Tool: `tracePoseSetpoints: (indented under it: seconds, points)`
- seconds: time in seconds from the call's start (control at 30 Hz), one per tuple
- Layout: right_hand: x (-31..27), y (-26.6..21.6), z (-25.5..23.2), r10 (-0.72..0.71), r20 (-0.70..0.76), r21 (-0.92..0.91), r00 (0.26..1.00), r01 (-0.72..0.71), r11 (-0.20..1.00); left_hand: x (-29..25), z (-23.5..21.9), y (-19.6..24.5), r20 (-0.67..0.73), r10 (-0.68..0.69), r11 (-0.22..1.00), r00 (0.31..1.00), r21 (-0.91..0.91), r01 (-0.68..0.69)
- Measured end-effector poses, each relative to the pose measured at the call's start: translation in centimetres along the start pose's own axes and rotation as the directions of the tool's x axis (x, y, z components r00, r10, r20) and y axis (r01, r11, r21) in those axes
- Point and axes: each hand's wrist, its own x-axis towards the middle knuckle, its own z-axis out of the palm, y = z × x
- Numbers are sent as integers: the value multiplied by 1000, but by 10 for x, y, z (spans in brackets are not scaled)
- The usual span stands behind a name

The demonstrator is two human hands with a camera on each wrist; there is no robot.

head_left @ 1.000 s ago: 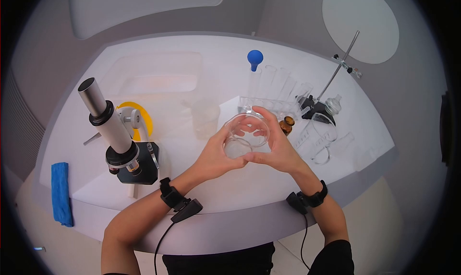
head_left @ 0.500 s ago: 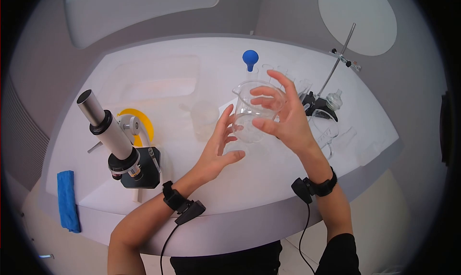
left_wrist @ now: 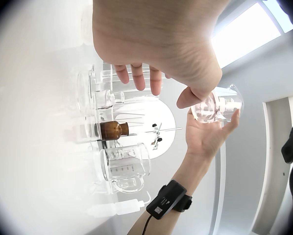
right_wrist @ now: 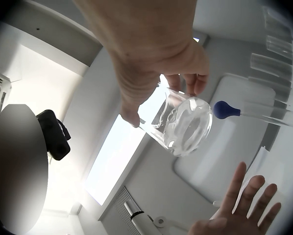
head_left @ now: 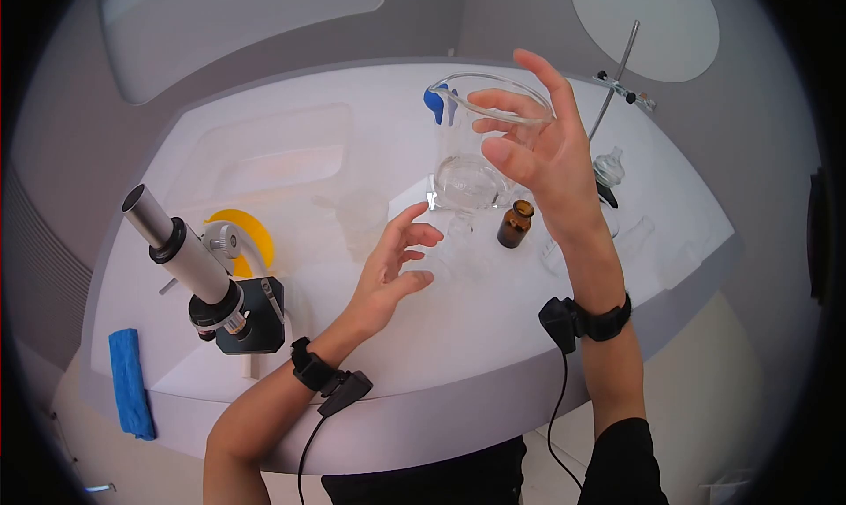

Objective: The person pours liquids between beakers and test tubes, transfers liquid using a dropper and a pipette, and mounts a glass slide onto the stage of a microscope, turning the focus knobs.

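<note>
Raised above the table, a clear glass beaker (head_left: pixel 471 183) is held by my right hand (head_left: pixel 560 166), its fingers and thumb around the upper part near the rim. The right wrist view shows the beaker (right_wrist: pixel 185 127) tilted, with the thumb on one side and fingers on the other. My left hand (head_left: pixel 388 271) hovers lower and to the left, fingers loosely bent, holding nothing. Behind the beaker is a blue rubber bulb (head_left: pixel 434 104). A brown glass bottle (head_left: pixel 515 224) stands below my right hand.
A microscope (head_left: pixel 198 271) and yellow disc (head_left: pixel 251 236) stand left, with a blue cloth (head_left: pixel 131 383) at the table's left edge. Behind lies a clear plastic bin (head_left: pixel 273 122); a metal stand (head_left: pixel 617 82) and more glassware are right. A measuring jug (left_wrist: pixel 127 166) shows in the left wrist view.
Both hands were around the beaker; the left has let go and drawn back to the left. My right hand has lifted the beaker up and away, uncovering the brown bottle.
</note>
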Motion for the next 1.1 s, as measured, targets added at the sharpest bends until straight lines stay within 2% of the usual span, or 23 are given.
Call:
tracePoseSetpoints:
  seconds: [0.5, 0.6, 1.1]
  points:
    - [3, -14, -8, -25, -52, 23, 998, 26, 999, 1, 0, -2, -4, -2, 1000, 1000, -2, 2]
    - [5, -13, -8, -50, -52, 77, 997, 54, 996, 1, 0, -3, -4, -3, 1000, 1000, -3, 3]
    - [11, -22, -12, -79, -68, 6, 995, 79, 997, 0, 0, -3, -4, 2, 1000, 1000, 6, -2]
